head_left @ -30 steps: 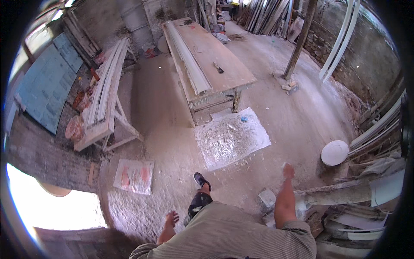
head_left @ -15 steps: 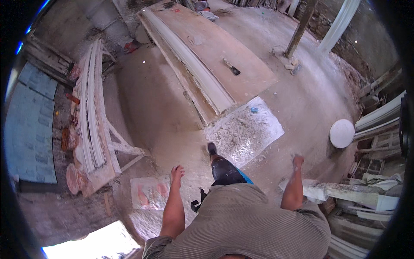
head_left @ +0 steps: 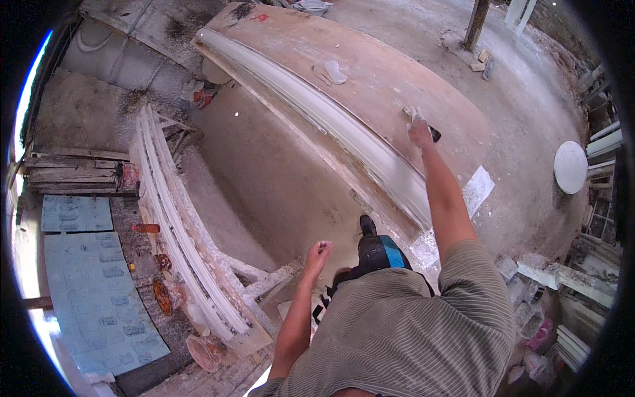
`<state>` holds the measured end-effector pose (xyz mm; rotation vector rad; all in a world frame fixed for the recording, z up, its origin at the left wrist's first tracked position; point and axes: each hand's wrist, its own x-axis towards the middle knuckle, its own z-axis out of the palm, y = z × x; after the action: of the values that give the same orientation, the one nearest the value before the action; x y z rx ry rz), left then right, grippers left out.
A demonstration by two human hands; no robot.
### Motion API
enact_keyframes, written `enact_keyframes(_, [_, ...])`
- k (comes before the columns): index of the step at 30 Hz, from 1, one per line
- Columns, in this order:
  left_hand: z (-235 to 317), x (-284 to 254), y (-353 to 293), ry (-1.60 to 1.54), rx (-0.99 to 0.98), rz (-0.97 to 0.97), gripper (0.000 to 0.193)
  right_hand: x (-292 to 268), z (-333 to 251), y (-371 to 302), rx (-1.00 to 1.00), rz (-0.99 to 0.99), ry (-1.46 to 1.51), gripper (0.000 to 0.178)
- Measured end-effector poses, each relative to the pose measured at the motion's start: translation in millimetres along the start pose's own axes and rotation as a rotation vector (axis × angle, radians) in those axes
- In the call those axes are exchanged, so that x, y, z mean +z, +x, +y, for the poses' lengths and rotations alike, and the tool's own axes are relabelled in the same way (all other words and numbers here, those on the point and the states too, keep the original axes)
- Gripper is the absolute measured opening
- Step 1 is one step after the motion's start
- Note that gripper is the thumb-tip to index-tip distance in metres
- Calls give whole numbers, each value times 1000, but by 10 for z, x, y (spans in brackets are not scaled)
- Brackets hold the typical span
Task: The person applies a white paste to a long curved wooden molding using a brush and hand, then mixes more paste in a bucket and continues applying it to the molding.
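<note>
My right hand (head_left: 419, 131) reaches down to the large board and is closed around the middle of a flat, brush-like tool (head_left: 434, 134). The tool's dark end sticks out to the right of my fingers, its whitish part beyond them. My left hand (head_left: 319, 251) hangs in the air in front of my body, fingers curled in and nothing visible in them. A long white plaster moulding (head_left: 317, 114) lies along the left side of the pale pinkish board (head_left: 390, 73), between my hands. A crumpled whitish scrap (head_left: 335, 72) rests farther up the board.
To the left, a narrow trestle bench (head_left: 254, 283) carries more long white mouldings (head_left: 173, 212). Blue sheets (head_left: 99, 298) lie beyond it, with an orange bottle (head_left: 145, 228) nearby. At the right are a round white disc (head_left: 570, 167) and a whitened beam (head_left: 562, 281). A post (head_left: 476, 26) stands far right.
I have stepped toward the board. My right hand has swung forward from my side and taken hold of the tool lying there. My left hand's fingers have curled in.
</note>
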<state>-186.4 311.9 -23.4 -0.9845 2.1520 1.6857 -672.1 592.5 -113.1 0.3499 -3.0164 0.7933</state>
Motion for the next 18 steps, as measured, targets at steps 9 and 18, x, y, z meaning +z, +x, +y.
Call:
enact_keyframes(9, [1698,-26,1356,538,670,-306,62,-108,-682,-107,30,189,-457,34])
enact_keyframes(18, [2331,921,2666,1087,1506,-552,91,-1265,-775,-1879,819,856,441,37])
